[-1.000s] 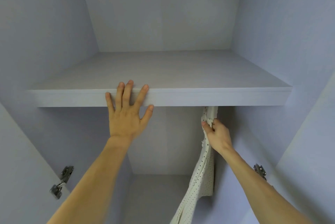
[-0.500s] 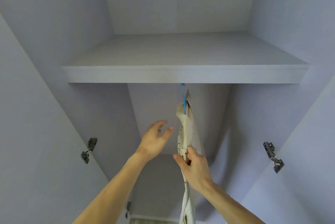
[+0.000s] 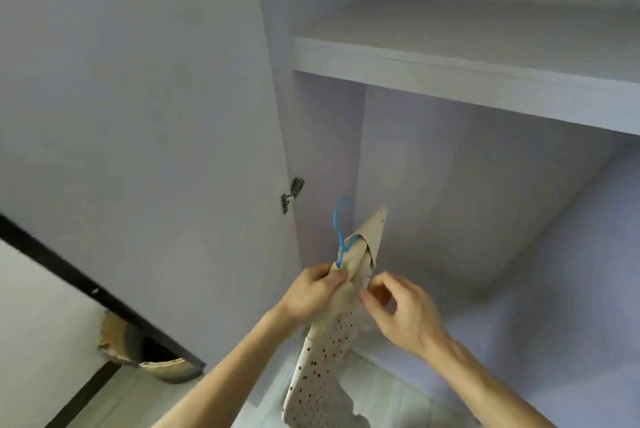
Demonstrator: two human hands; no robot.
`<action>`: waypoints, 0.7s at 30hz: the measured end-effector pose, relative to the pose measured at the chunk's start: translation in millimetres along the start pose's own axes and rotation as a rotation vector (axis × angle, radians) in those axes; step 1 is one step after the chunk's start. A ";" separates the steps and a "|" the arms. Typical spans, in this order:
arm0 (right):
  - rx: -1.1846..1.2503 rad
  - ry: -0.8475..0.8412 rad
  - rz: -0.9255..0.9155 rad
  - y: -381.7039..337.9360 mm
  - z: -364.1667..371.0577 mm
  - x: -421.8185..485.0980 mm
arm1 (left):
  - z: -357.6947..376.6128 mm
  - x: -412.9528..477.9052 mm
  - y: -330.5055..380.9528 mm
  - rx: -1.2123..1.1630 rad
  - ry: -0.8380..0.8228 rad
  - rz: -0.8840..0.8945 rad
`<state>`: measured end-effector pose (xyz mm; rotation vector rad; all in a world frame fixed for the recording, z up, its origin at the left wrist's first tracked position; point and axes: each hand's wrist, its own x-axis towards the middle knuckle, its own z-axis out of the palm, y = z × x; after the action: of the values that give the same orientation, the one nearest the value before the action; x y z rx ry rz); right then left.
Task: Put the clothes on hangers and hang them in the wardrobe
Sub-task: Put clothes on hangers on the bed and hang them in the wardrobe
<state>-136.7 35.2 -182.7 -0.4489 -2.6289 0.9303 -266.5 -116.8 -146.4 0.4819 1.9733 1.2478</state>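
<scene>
Head view finds the dotted garment [image 3: 329, 351] on the blue hanger [image 3: 340, 235], left hand [image 3: 311, 292] pinching it, right hand [image 3: 408, 313] curled at the fabric, grip unclear, while hanging it inside the wardrobe [image 3: 450, 62] remains.

Lilac wardrobe [image 3: 485, 202] w/ top shelf [image 3: 450, 71], open door [image 3: 138, 116] L, metal hinge [image 3: 292, 192], pale floor [image 3: 398, 400], broken hole [image 3: 138, 351] btm-left

The left hand [image 3: 311, 292] grips the cream dotted garment [image 3: 329, 358] at its blue hanger [image 3: 340, 224]. The right hand [image 3: 403, 315] pinches the garment's edge, below the wardrobe shelf [image 3: 450, 76].
</scene>
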 end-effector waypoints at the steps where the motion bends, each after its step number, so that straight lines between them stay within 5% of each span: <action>1: -0.002 0.027 -0.037 -0.8 6.5 9.2 | -8.5 -13.4 -14.9 -0.018 0.036 -0.021; 7: -0.056 -0.073 -0.507 -43.2 89.2 49.4 | -38.3 -99.4 -84.1 -0.045 0.315 -0.158; 15: 0.153 -0.720 -1.041 -131.6 181.4 2.6 | 1.7 -258.7 -134.6 -0.319 0.906 -0.372; 21: 0.208 -0.919 -1.301 -166.5 200.9 -58.1 | 87.0 -358.7 -145.0 -0.577 1.240 -0.497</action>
<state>-194.1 -220.8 -234.2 1.8850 -2.5059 0.9309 44.5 -362.6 -158.6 -1.2805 2.1937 1.8477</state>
